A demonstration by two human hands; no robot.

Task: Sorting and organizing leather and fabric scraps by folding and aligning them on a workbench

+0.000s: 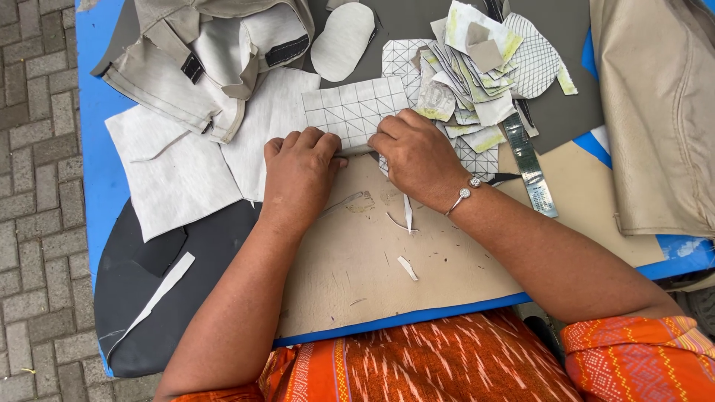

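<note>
My left hand (299,173) and my right hand (417,152) both press on the near edge of a white quilted fabric piece (356,108) marked with a diamond grid. The piece lies flat at the far edge of a beige board (357,253). Fingers of both hands curl over its lower edge, hiding that edge. A thin silver bracelet (463,195) circles my right wrist.
A pile of cut white and yellow-edged scraps (477,67) lies behind my right hand. A metal ruler (529,164) rests at the right. White fabric sheets (175,171), a beige bag part (201,59), dark sheets (149,298) and beige cloth (655,112) cover the blue table (89,149).
</note>
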